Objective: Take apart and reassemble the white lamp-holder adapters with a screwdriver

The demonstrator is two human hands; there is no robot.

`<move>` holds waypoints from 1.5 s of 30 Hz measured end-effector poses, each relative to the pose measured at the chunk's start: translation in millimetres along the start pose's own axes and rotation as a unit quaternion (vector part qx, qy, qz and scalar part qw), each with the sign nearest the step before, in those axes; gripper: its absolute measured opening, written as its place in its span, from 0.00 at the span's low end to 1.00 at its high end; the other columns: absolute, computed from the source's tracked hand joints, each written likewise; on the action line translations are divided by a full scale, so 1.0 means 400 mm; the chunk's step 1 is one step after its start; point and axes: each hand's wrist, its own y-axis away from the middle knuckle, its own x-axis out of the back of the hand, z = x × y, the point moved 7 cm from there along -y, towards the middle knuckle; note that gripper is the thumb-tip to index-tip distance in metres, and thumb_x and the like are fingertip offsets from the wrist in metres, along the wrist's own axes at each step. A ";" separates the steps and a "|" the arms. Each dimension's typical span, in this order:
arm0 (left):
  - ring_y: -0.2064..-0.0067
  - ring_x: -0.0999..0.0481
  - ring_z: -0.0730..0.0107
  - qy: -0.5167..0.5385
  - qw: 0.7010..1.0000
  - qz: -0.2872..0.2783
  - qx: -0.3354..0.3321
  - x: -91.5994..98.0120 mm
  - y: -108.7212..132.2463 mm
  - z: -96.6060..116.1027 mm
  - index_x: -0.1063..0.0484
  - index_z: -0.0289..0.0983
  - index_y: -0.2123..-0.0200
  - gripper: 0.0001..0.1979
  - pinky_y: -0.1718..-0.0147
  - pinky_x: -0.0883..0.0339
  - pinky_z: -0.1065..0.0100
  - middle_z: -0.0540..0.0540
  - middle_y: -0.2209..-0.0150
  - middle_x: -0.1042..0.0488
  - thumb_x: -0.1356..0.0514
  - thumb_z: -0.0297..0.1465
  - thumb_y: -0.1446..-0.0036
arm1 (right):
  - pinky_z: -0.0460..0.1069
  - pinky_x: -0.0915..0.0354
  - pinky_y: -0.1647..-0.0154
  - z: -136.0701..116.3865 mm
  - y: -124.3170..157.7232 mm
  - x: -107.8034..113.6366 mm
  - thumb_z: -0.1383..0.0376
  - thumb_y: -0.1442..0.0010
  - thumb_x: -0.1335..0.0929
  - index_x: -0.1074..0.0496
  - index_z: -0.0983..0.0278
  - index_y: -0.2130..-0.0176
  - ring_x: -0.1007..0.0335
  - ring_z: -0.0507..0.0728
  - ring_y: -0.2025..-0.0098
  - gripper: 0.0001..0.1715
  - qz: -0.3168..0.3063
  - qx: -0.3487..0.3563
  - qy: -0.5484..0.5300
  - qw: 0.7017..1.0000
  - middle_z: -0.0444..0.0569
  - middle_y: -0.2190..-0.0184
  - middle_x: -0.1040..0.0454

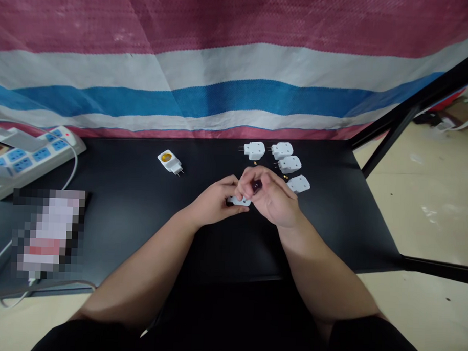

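My left hand point(218, 199) grips a white plug housing point(239, 201) above the front middle of the black table, its thumb and fingers on either side. Over that housing, my right hand point(273, 197) is closed around a dark handle point(257, 185) whose end points up at me. Fingers hide the rest of this tool and the spot where it may meet the housing. Beyond my right hand lie several similar white plug housings, one of them point(298, 184) close to the knuckles. Small brass-coloured pieces point(285, 177) rest beside them.
A white plug-in unit with a yellow round centre point(170, 162) lies left of my hands. Further left are a power strip point(43, 156) with cables and a blurred, phone-like object point(50, 230). Striped sheeting point(221, 98) hangs behind the table; a black frame post point(389, 140) stands right.
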 end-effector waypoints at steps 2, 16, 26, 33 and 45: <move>0.51 0.19 0.60 0.005 1.000 -0.004 0.002 -0.001 0.000 0.001 0.17 0.40 0.55 0.07 0.50 0.21 0.58 0.44 0.52 0.21 0.26 0.35 0.34 | 0.51 0.32 0.64 0.003 0.006 -0.008 0.50 0.18 0.37 0.26 0.57 0.43 0.34 0.55 0.67 0.18 -0.019 0.014 -0.007 1.000 0.41 0.71 0.35; 0.51 0.19 0.59 0.003 1.000 -0.015 0.005 -0.002 -0.002 0.006 0.15 0.41 0.55 0.07 0.51 0.21 0.58 0.42 0.50 0.22 0.27 0.35 0.33 | 0.49 0.41 0.71 -0.004 0.002 -0.014 0.45 0.18 0.39 0.29 0.56 0.54 0.49 0.51 0.79 0.22 -0.010 0.012 -0.021 1.000 0.33 0.79 0.43; 0.55 0.21 0.62 -0.011 1.000 -0.006 -0.006 0.001 -0.002 0.003 0.16 0.40 0.55 0.09 0.53 0.23 0.59 0.45 0.56 0.24 0.26 0.37 0.34 | 0.53 0.31 0.65 -0.019 -0.002 0.011 0.44 0.20 0.36 0.28 0.58 0.66 0.37 0.54 0.73 0.29 0.054 0.026 0.034 0.998 0.41 0.75 0.34; 0.51 0.19 0.58 -0.002 1.000 -0.008 0.002 0.000 0.000 -0.004 0.16 0.40 0.54 0.10 0.50 0.21 0.56 0.42 0.51 0.22 0.25 0.37 0.35 | 0.52 0.29 0.64 -0.024 -0.003 0.007 0.47 0.25 0.27 0.31 0.55 0.58 0.35 0.53 0.71 0.17 0.049 0.030 0.013 0.998 0.38 0.71 0.31; 0.49 0.19 0.57 -0.005 1.000 -0.013 0.007 -0.001 -0.002 0.000 0.16 0.41 0.52 0.11 0.47 0.22 0.55 0.42 0.51 0.22 0.25 0.37 0.34 | 0.51 0.30 0.65 -0.022 -0.018 0.008 0.42 0.26 0.29 0.30 0.56 0.58 0.37 0.52 0.73 0.22 0.032 -0.013 -0.019 0.999 0.37 0.74 0.34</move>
